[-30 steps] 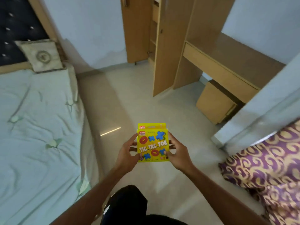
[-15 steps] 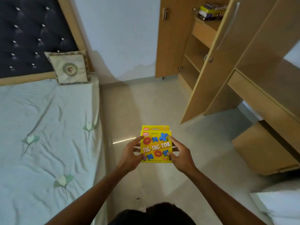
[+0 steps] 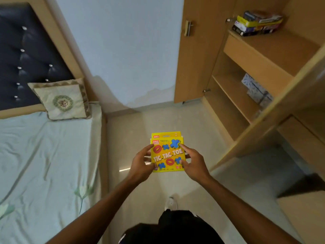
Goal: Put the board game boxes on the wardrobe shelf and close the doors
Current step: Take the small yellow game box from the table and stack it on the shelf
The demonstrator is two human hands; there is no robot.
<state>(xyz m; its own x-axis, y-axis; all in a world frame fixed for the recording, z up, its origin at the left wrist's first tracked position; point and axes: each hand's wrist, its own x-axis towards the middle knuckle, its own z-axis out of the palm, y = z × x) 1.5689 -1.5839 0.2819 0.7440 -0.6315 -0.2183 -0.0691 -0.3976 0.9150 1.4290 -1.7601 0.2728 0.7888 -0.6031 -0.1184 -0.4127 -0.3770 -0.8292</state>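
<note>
Wardrobe (image 3: 260, 57) closer now | box (image 3: 167, 153) btwn L hand (image 3: 140, 164) & R hand (image 3: 195, 164)

Wardrobe (image 3: 253, 67) nearer, more interior visible; stacked boxes (image 3: 257, 23) closer.

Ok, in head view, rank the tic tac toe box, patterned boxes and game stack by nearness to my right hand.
1. Tic Tac Toe box, held in the right hand.
2. Patterned boxes, middle shelf.
3. Game stack, upper shelf.
</note>
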